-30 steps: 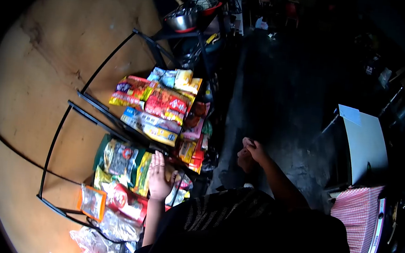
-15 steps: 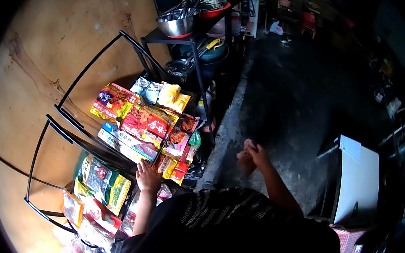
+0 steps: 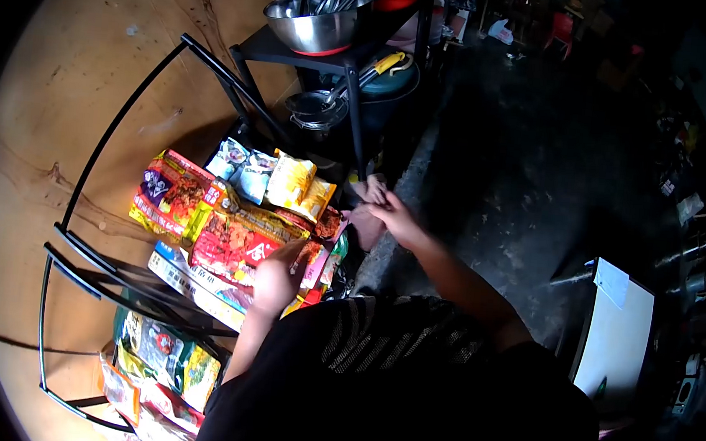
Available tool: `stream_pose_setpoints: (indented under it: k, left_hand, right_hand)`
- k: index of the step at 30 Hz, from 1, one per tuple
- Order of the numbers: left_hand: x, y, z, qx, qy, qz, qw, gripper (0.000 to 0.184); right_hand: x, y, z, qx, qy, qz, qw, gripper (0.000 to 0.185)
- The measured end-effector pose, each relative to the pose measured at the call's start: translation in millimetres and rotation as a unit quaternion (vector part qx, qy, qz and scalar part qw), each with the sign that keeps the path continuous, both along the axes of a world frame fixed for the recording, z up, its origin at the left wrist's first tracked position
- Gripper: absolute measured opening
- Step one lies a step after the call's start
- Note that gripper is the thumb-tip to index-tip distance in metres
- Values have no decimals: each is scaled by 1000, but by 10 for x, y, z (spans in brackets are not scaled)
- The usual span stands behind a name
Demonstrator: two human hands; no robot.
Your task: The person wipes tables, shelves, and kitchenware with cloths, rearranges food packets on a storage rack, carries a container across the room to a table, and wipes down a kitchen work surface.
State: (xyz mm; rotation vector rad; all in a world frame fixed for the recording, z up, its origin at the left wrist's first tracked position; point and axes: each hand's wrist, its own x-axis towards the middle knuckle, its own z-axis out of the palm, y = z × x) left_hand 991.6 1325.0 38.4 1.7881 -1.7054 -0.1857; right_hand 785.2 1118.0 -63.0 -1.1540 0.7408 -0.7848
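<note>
The tan wall (image 3: 115,57) takes up the left, and the dark floor (image 3: 494,149) runs away to the right. Between them is the black stand (image 3: 255,49), and nearer the person, the black rack (image 3: 73,271) of packaged goods. A steel bowl (image 3: 315,28) with utensils in it sits on the stand. On the rack, a long box (image 3: 197,278) lies just beside a red packet (image 3: 229,243).

The left hand (image 3: 276,281) has moved: half a second ago it was at the end of the box, and now it is over the near edge of the red packet. It is blurred, and I cannot tell whether its grip is closed on anything.

The right hand (image 3: 397,223) has its grip closed on a pinkish cloth (image 3: 365,226). The cloth was out over the floor; now it hangs at the foot of the stand's near leg, just beyond the packets, though contact with the leg is unclear. For the work in hand, this brings both hands to the same end of the rack, with the cloth within easy reach of the goods.
</note>
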Motion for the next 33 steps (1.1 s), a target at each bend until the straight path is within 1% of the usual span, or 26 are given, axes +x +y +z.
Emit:
stream_pose_setpoints:
  k: [1,2,4,5,6,7,10,11,12,14,15,16,18,19,20,22,23,24,26,27,28,30,31,32,33]
  left_hand:
    - [37,-156,-165,23,-3,-44,999,33]
    - [10,-290,-234,52,-1,-48,997,36]
    - [-6,-458,-336,109,41,-39,992,36]
    - [54,-514,-384,106,36,-61,992,35]
    - [99,-547,-430,105,32,-81,991,35]
    - [127,-563,-466,104,31,-58,992,34]
    - [231,-590,-408,161,129,-26,978,34]
    - [162,-651,-82,257,151,18,954,32]
    - [204,-685,-116,273,151,28,950,31]
    - [246,-728,-222,301,152,47,940,30]
    - [247,-746,-199,276,172,44,945,30]
    - [251,-773,-182,279,168,47,944,30]
    - [255,-807,-155,288,159,54,943,32]
    - [257,-820,-190,298,169,67,937,33]
    - [231,-833,-160,301,155,67,939,33]
    - [154,-875,-29,302,128,70,942,32]
    - [97,-889,63,310,155,89,934,30]
    - [43,-896,74,307,154,113,932,29]
    - [-51,-909,62,300,149,158,929,28]
    - [-64,-920,-5,308,150,173,923,26]
    - [-71,-927,-66,304,150,178,924,26]
    - [-94,-944,-131,299,147,187,924,25]
    - [-119,-976,-92,314,125,188,922,25]
    - [-145,-980,-90,316,121,198,920,26]
    - [-178,-971,-100,318,118,209,917,26]
  right_hand:
    - [246,-119,-115,83,-29,13,996,29]
    - [469,-250,-229,164,-59,26,984,27]
    - [816,-439,-439,224,-134,51,964,22]
    - [959,-551,-560,200,-120,38,972,18]
    - [1010,-651,-694,168,-71,4,983,14]
    - [1001,-687,-703,156,-52,-8,986,14]
    - [757,-700,-537,119,-10,-32,992,15]
    - [650,-749,-469,62,-65,-34,995,16]
    - [546,-816,-382,-15,-45,-64,997,21]
    - [437,-938,-170,-163,-2,-165,973,30]
    - [458,-887,256,-236,-25,-204,950,34]
    - [493,-860,615,-305,-49,-242,920,38]
    - [635,-1105,803,-490,-61,-268,827,46]
    - [643,-1251,875,-549,27,-239,801,45]
    - [651,-1397,914,-601,114,-206,764,44]
    - [764,-1605,859,-605,200,-178,750,39]
    - [783,-1660,808,-636,214,-189,717,35]
    - [787,-1693,729,-632,193,-175,730,37]
    - [752,-1738,615,-652,206,-157,713,36]
    - [740,-1717,564,-648,215,-156,714,32]
    - [745,-1702,517,-635,211,-145,729,29]
    - [728,-1763,207,-649,209,-102,725,25]
    - [717,-1780,-74,-627,234,-62,740,20]
    - [707,-1747,-228,-551,288,-32,782,29]
    - [658,-1760,-298,-633,298,-42,713,37]
